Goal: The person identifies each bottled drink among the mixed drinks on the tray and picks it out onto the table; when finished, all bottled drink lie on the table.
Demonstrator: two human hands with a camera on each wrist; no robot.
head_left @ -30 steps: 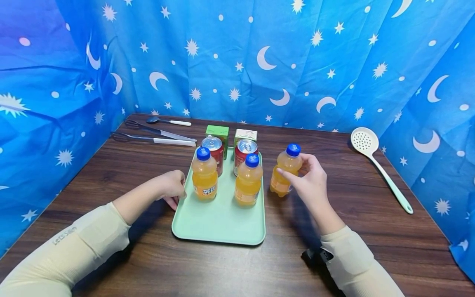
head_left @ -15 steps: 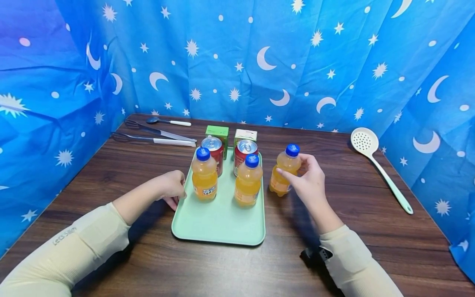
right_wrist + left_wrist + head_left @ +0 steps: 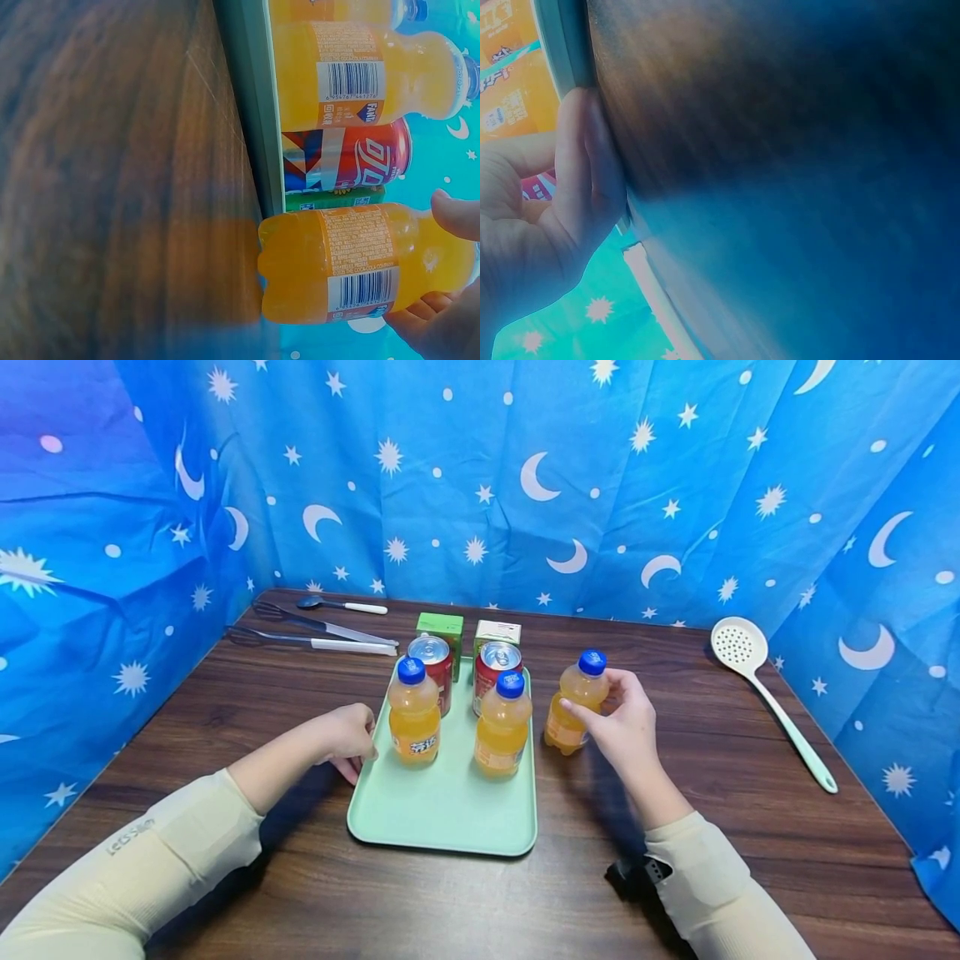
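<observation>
My left hand [image 3: 349,739] grips the left rim of a light green tray [image 3: 442,827], its fingers [image 3: 574,161] against the edge in the left wrist view. In my right hand [image 3: 628,718] is an orange soda bottle [image 3: 567,722] with a blue cap, held upright just right of the tray. Its base is at or very near the tabletop; I cannot tell whether it touches. Two similar bottles, a left one [image 3: 414,722] and a right one [image 3: 501,739], stand on the tray. Behind them are two red soda cans [image 3: 442,672] [image 3: 375,157], partly hidden.
A green carton [image 3: 442,625] and a pale-topped carton [image 3: 497,631] stand at the tray's far end. Tongs [image 3: 348,646] and a spoon [image 3: 363,608] lie back left. A skimmer [image 3: 780,714] lies at the right. A patterned blue curtain [image 3: 450,485] surrounds the wooden table [image 3: 300,893].
My right hand and its soda bottle have shifted very slightly left. The left hand, the tray and the things on it look unchanged.
</observation>
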